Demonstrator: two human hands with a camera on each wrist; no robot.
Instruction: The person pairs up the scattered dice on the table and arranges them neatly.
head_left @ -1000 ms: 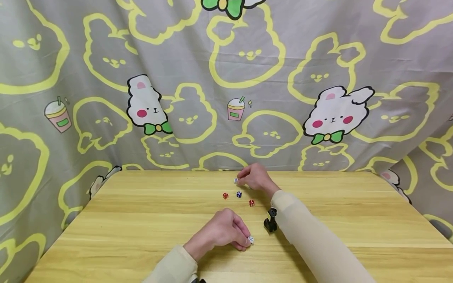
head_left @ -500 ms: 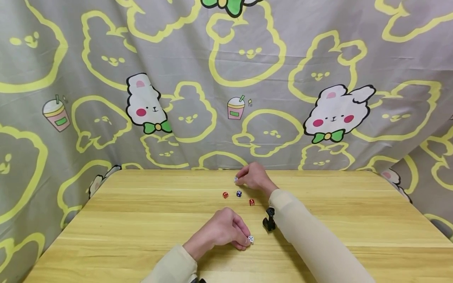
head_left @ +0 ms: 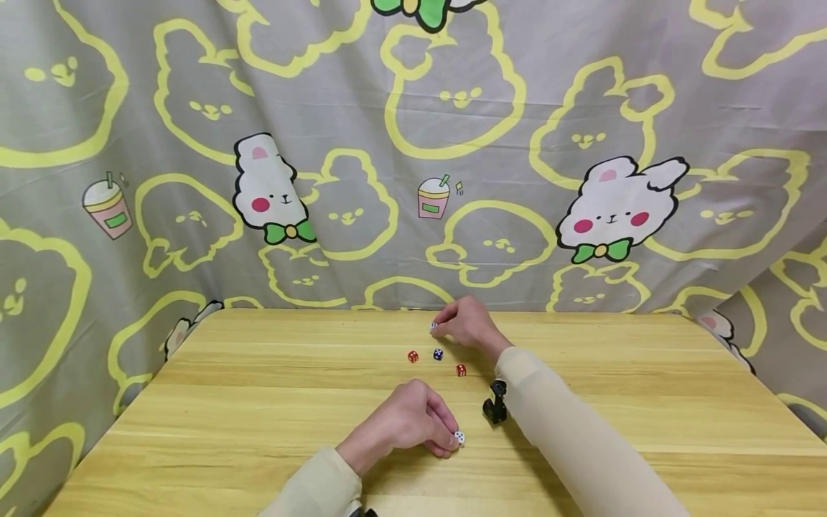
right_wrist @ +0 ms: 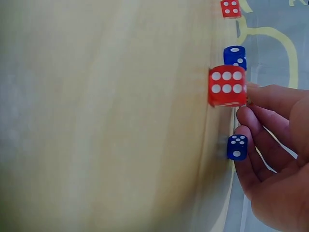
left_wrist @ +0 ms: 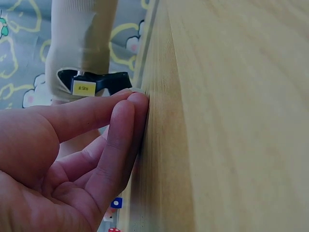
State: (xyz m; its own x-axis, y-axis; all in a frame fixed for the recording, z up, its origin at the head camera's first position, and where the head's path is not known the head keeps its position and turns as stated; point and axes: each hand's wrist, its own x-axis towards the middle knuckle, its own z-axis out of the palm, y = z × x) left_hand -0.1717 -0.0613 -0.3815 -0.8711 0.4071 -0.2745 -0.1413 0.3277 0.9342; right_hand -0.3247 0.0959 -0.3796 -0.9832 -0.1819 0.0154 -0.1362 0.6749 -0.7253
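At the near side of the table, my left hand (head_left: 413,420) pinches a white die (head_left: 459,439) with blue pips between thumb and fingers. In the left wrist view only a pale edge of that die (left_wrist: 137,90) shows past the fingertips. Toward the far edge, my right hand (head_left: 468,323) pinches another white die (head_left: 433,327). Between the hands lie a red die (head_left: 413,357), a blue die (head_left: 438,355) and a second red die (head_left: 461,370). The right wrist view adds another blue die (right_wrist: 237,147), which the right arm or hand hides from the head view.
The wooden table (head_left: 258,402) runs back to a grey curtain (head_left: 362,143) printed with yellow outlines and white rabbits. A black wrist mount (head_left: 495,403) hangs under the right sleeve (head_left: 575,431). The right arm reaches past the left hand on its right side.
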